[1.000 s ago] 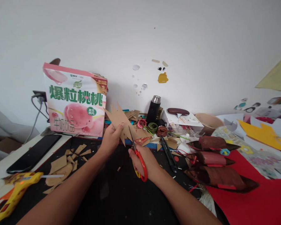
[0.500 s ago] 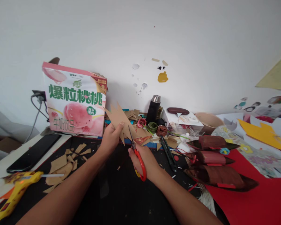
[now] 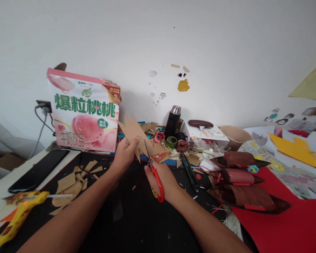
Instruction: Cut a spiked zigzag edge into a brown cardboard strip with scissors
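Note:
My left hand (image 3: 125, 151) pinches a piece of brown cardboard (image 3: 133, 133) with jagged, pointed edges, its thumb pressed on the face. My right hand (image 3: 163, 177) is closed round the handles of scissors (image 3: 158, 182) with red and yellow grips. The scissor blades point up and away from me and lie against the right edge of the cardboard. Whether the blades are cutting into it I cannot tell. Both hands are above the black mat (image 3: 137, 214), near its middle.
Cardboard scraps (image 3: 71, 182), a yellow glue gun (image 3: 21, 214) and a phone (image 3: 38, 171) lie left. A pink carton (image 3: 84, 110) stands behind. Paint jars (image 3: 171, 142), a black flask (image 3: 173, 121) and a dark green cutter (image 3: 189, 172) are ahead. Brown model boats (image 3: 250, 198) sit right.
The hands, cardboard and scissors keep almost the same place. Only a very slight shift of the whole view shows.

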{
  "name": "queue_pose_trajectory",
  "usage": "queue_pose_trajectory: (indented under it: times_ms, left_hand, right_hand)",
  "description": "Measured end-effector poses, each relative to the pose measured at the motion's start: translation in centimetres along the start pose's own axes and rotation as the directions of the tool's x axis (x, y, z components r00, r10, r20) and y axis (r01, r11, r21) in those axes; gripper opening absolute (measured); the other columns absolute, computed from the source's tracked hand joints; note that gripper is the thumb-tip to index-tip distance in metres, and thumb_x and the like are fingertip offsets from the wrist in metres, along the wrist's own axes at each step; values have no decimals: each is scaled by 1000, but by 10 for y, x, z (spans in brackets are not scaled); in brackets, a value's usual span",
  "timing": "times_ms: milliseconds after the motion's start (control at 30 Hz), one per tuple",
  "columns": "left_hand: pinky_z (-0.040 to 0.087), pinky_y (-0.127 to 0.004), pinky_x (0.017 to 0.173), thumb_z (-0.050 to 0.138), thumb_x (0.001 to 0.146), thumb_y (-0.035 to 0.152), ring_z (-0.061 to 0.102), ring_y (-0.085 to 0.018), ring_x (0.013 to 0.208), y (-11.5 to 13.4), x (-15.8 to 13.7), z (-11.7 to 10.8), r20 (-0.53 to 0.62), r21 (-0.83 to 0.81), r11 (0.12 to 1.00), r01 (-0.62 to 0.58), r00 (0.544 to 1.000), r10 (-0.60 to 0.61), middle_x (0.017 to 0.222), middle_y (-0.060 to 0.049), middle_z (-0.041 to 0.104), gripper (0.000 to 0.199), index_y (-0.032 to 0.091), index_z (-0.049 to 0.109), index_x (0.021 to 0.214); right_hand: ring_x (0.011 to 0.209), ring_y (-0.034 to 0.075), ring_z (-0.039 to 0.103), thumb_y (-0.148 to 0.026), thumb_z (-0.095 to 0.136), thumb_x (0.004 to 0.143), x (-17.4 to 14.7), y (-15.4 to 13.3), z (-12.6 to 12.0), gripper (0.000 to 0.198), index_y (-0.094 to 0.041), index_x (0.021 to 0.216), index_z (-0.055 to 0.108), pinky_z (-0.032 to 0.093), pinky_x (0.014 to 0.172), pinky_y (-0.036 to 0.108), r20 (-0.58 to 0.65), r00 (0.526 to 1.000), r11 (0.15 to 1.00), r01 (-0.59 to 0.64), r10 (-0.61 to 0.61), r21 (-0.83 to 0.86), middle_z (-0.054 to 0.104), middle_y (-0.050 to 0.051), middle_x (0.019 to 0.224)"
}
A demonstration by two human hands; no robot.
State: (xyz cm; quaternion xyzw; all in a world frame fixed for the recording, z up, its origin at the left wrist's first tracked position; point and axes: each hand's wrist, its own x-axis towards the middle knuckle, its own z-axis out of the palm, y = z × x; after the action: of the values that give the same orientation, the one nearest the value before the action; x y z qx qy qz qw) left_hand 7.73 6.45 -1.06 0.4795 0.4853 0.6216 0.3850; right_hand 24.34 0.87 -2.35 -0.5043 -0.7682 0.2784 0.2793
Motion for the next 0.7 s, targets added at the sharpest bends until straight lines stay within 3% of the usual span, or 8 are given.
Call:
queue_pose_trajectory:
  times_ms: [100, 300, 533, 700]
  left_hand:
    - [56, -31, 58, 74, 81, 59, 67, -21, 63, 0, 0, 0, 6, -16, 1000, 21, 1000, -21, 70, -3, 70, 45, 17, 67, 94]
    - [54, -30, 59, 74, 81, 63, 65, -20, 61, 7, -2, 0, 50, -11, 1000, 13, 999, -12, 71, -2, 70, 49, 16, 67, 93]
    - [56, -31, 63, 74, 79, 65, 70, -25, 72, 14, -2, -2, 40, 39, 999, -4, 999, 2, 68, -3, 70, 51, 16, 67, 92]
    - [54, -30, 58, 72, 80, 64, 67, -22, 65, 16, -3, -3, 52, 55, 998, 16, 998, -19, 67, -3, 70, 49, 17, 66, 90]
  right_hand:
    - [72, 21, 67, -28, 55, 100, -1, 1, 1, 21, -20, 82, 59, 48, 71, 29, -21, 1000, 1000, 13, -12, 9, 71, 6, 78]
    - [49, 16, 60, -33, 51, 105, -6, 5, -1, 24, -22, 84, 55, 44, 54, 24, 63, 998, 982, -10, -2, 188, 60, -3, 55]
    - [56, 17, 70, -46, 56, 106, -5, 10, -6, 27, -21, 97, 61, 50, 56, 22, 166, 984, 950, 5, -60, 313, 71, 1, 66]
    - [58, 18, 71, -56, 67, 99, -5, 11, -2, 35, -21, 103, 61, 53, 54, 23, 205, 979, 906, -84, -3, 414, 71, 1, 71]
